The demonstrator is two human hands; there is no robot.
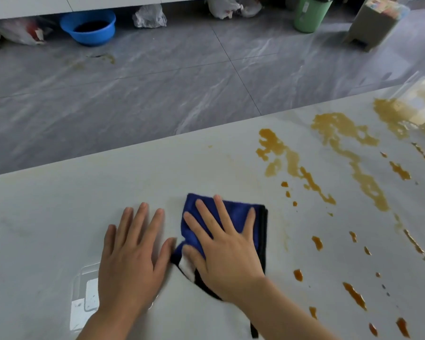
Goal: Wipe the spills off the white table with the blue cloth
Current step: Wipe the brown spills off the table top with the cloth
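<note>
Presently, a white table (59, 217) is shown, on which a blue cloth (233, 214), folded and edged in black, is laid flat near the middle of the near side. The cloth is pressed down by the right hand (227, 251), whose fingers are spread straight across it, nothing being grasped. The left hand (130, 256) is laid palm-down on the bare tabletop just beside the cloth, its fingers straight and released, the thumb close to the cloth's left edge. Amber-brown spills (346, 143) are seen to the right of the cloth, in streaks and scattered drops running from the far edge toward the near one. Beyond the table, a grey tiled floor (157, 89) is recorded, on which a blue basin (87, 27) with dark contents, a green container (309, 13) and crumpled plastic bags (149, 17) are set.
</note>
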